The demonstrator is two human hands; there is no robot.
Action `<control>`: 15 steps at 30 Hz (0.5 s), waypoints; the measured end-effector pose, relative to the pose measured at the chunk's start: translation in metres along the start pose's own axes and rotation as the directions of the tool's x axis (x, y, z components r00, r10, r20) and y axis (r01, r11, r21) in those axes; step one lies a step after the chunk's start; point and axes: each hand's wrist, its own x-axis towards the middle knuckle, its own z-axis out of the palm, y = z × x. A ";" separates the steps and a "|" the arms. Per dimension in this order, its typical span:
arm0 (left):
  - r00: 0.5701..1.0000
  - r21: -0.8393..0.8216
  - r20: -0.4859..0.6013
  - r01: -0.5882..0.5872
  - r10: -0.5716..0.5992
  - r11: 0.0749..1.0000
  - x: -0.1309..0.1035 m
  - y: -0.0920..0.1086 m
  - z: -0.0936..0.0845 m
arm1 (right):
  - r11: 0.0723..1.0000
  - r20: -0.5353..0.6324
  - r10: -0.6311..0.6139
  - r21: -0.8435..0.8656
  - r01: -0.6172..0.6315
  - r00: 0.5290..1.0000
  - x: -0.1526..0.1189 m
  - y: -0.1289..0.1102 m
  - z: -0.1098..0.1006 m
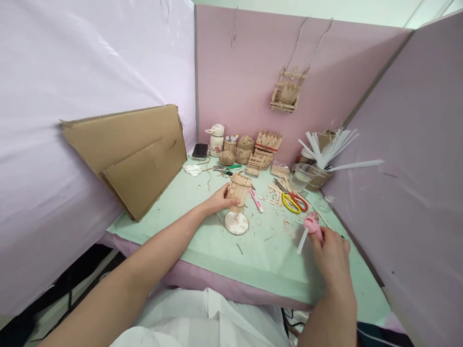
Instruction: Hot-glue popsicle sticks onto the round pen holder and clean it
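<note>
Near the middle of the table, my left hand [220,199] is closed round a small upright piece made of wooden sticks [239,189], its thumb across the lower front. Just below that piece lies a round white disc [237,223] with a pale, speckled surface. On the right side, my right hand [331,241] grips a pink glue gun [313,227]. A white glue stick [303,240] sticks out of the gun toward the lower left. The fingertips on the gun's handle are partly hidden.
Scissors [295,202] and wood scraps lie between the hands, beside a pink pen [256,200]. Behind stand twine balls [227,158], a bottle [216,140], a clear cup [302,176] and glue sticks [338,144]. Cardboard [144,159] leans at left; a stick model [288,94] hangs above.
</note>
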 end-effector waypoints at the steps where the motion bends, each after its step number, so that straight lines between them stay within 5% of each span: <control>1: 1.000 -0.001 0.003 -0.002 0.002 1.000 0.000 0.000 0.000 | 0.995 0.019 0.064 -0.078 -0.062 0.998 0.000 0.013 0.002; 4: 1.000 0.002 0.006 -0.004 0.004 1.000 0.000 -0.001 0.000 | 0.958 0.084 0.231 -0.191 -0.212 0.969 -0.004 0.040 0.007; 7: 1.000 0.009 0.005 0.000 0.000 1.000 0.001 -0.001 0.000 | 0.950 0.045 0.260 -0.191 -0.248 0.964 -0.007 0.038 0.003; 11: 1.000 0.019 0.000 0.006 -0.006 1.000 0.001 -0.001 0.000 | 0.987 -0.027 0.127 -0.094 -0.129 0.992 -0.003 -0.007 -0.006; 15: 1.000 0.013 -0.006 -0.008 0.008 1.000 0.001 0.002 0.000 | 0.989 0.232 -0.147 0.022 0.146 0.962 0.004 -0.071 0.004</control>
